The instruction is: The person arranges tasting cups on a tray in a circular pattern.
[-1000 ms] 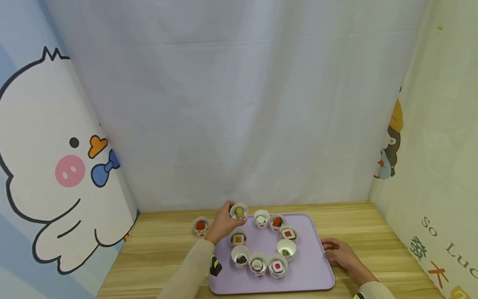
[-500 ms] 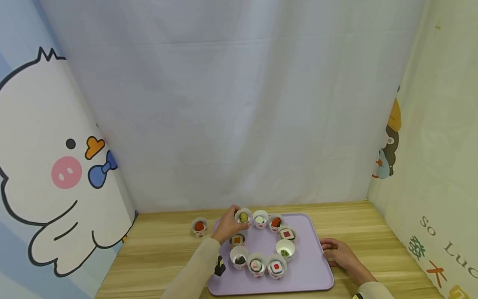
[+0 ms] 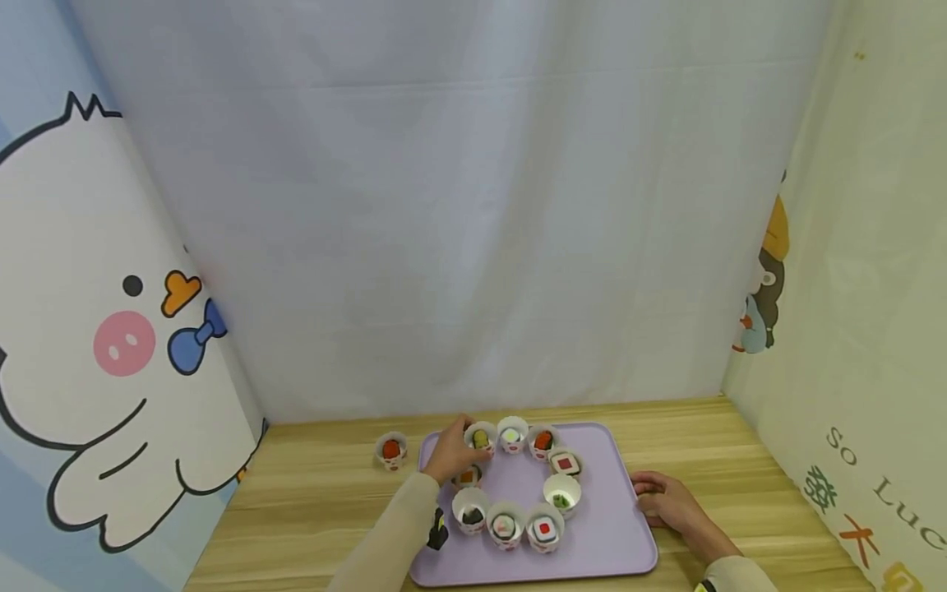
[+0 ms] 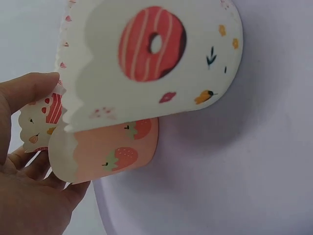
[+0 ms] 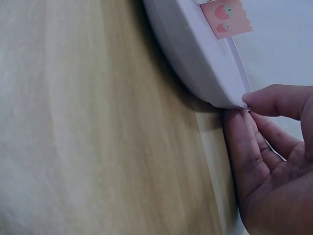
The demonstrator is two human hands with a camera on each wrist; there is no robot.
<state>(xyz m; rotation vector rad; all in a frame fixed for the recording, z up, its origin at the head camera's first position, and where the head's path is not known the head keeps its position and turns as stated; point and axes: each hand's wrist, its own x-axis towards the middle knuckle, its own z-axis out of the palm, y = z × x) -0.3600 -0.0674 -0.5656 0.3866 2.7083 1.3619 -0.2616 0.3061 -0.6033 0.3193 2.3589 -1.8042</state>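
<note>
At the back left of the lilac tray [image 3: 602,538], my left hand [image 3: 447,455] holds a paper baking cup [image 3: 481,440] with a yellow-green topped sushi piece inside. In the left wrist view, thumb and fingers hold that cup [image 4: 53,108] from both sides, partly behind a strawberry-print cup [image 4: 115,152] and a donut-print cup [image 4: 151,54]. My right hand [image 3: 669,503] grips the tray's right rim; the right wrist view has the thumb on the rim [image 5: 234,95] and fingers below. Several sushi-filled cups, including one with red topping [image 3: 542,441], form a ring on the tray.
Left of the tray, one more paper cup [image 3: 390,450] with a red-topped piece stands on the wooden table [image 3: 311,493]. A pale curtain [image 3: 473,247] closes off the back, and printed cloths hang at both sides.
My left hand has lowered its cup from above the tray's back left corner into the ring, beside the back cup. The right hand keeps its grip; the head view shifts slightly.
</note>
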